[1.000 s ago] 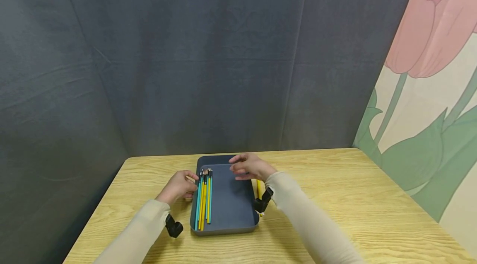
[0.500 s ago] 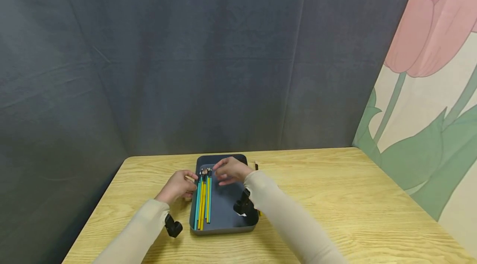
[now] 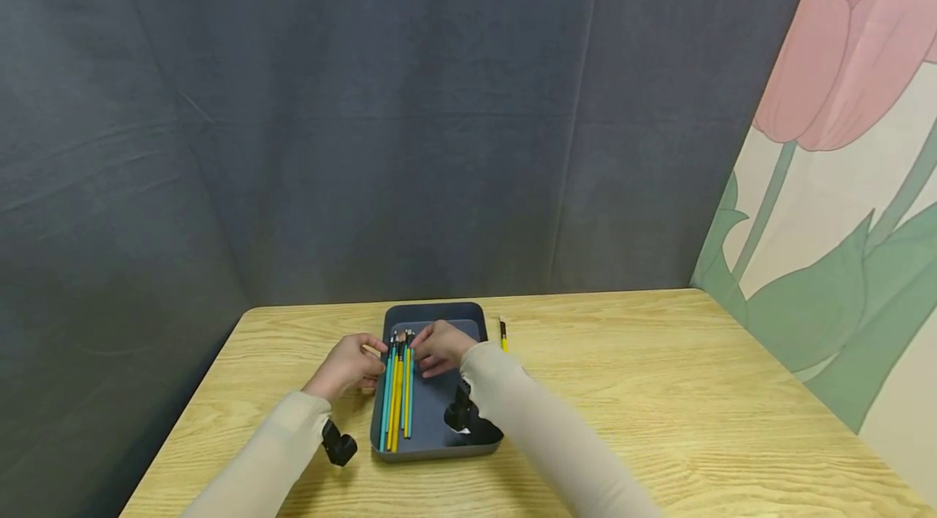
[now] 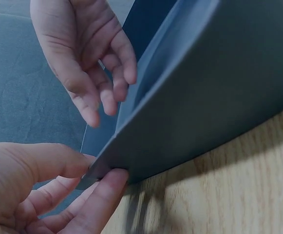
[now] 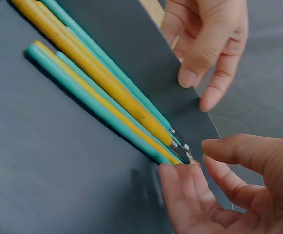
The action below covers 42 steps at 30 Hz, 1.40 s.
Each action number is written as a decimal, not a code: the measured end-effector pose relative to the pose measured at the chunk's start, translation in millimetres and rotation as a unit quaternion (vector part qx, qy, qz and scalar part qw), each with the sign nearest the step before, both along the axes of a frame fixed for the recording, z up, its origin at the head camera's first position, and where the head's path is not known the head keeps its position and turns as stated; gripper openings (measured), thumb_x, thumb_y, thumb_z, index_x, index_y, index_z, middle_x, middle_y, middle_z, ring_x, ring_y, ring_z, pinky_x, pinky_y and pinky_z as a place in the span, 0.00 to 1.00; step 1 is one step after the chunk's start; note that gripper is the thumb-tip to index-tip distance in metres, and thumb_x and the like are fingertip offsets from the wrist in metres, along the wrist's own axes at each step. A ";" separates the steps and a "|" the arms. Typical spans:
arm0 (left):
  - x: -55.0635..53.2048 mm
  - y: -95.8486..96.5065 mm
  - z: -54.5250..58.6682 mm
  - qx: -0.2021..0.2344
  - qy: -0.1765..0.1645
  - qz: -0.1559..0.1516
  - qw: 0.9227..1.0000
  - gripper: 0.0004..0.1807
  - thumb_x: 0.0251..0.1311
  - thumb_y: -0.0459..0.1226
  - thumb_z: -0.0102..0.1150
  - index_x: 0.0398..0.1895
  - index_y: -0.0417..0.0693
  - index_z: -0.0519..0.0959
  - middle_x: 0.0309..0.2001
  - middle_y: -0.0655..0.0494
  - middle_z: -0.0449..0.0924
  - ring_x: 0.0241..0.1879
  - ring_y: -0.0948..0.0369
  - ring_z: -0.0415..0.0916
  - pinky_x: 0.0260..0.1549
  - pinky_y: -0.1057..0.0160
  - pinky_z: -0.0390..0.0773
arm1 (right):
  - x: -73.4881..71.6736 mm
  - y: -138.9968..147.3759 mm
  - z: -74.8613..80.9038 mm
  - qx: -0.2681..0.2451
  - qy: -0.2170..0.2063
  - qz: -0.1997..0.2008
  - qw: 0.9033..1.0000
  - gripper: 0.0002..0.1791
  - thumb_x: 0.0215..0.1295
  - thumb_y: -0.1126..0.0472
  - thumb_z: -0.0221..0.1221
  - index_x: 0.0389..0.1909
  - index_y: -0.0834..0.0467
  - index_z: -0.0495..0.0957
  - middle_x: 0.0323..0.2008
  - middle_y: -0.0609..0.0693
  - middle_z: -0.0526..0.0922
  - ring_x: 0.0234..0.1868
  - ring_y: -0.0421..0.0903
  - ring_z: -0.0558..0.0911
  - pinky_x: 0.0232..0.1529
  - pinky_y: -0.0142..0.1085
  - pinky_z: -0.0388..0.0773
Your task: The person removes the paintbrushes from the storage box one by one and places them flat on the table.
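Note:
Along the left side of a dark grey tray (image 3: 439,446) lie several paintbrushes (image 5: 90,92) with teal and yellow handles, bristles toward the far end. My left hand (image 3: 353,363) pinches the tray's left wall, with the thumb inside the rim and a finger against the outside in the left wrist view. My right hand (image 3: 442,347) is inside the tray, right of the brushes. In the right wrist view its fingertips (image 5: 173,178) touch the outermost brushes near their bristle ends, while the thumb stays apart from the fingers. Those fingers partly hide the bristles.
Another brush (image 3: 503,331), with a yellow handle and black collar, lies on the wooden table (image 3: 659,388) just right of the tray, mostly behind the right sleeve. A dark curtain (image 3: 410,136) rises behind the table. A wall painted with tulips (image 3: 827,54) stands at the right.
My right hand has moved left and down across the tray to the brushes. The brush right of the tray has come into sight. My left hand holds its place.

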<state>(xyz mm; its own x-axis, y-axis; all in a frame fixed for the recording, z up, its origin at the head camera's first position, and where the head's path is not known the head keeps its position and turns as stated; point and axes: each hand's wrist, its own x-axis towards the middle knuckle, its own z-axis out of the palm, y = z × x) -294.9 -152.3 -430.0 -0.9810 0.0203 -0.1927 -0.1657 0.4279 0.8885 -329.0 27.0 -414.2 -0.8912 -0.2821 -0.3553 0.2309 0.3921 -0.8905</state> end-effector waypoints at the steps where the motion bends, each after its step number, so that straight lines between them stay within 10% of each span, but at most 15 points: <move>1: 0.0 -0.1 -0.2 0.000 -0.001 0.000 1.000 0.19 0.53 0.23 0.59 0.50 0.35 0.74 0.34 0.46 0.77 0.27 0.59 0.75 0.28 0.58 0.82 | 0.9 -1.6 -0.7 0.004 0.001 0.000 1.000 0.11 0.59 0.72 0.60 0.43 0.67 0.78 0.26 0.52 0.77 0.25 0.44 0.77 0.38 0.44 0.84; 33: -1.3 1.4 -0.9 -0.006 -0.001 0.004 1.000 0.19 0.52 0.23 0.59 0.49 0.36 0.75 0.35 0.45 0.77 0.28 0.59 0.76 0.27 0.59 0.82 | 1.8 -24.3 -12.5 0.069 0.019 -0.040 0.997 0.13 0.51 0.81 0.61 0.39 0.70 0.78 0.20 0.51 0.71 0.20 0.44 0.72 0.38 0.43 0.84; 42: -0.4 1.7 0.3 -0.009 -0.003 0.005 1.000 0.19 0.52 0.22 0.58 0.49 0.36 0.74 0.35 0.44 0.78 0.28 0.59 0.76 0.28 0.59 0.82 | -8.7 -29.3 -21.1 0.101 0.023 -0.034 0.994 0.13 0.51 0.81 0.61 0.20 0.62 0.73 0.18 0.51 0.72 0.18 0.44 0.74 0.26 0.39 0.83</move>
<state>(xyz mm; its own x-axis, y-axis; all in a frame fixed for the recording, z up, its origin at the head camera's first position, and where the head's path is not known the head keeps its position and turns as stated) -295.3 -150.6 -429.7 -0.9798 0.0073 -0.1997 -0.1759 0.4421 0.8795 -337.7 -2.3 -435.3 -0.9224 -0.1476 -0.3568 0.2237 0.5489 -0.8054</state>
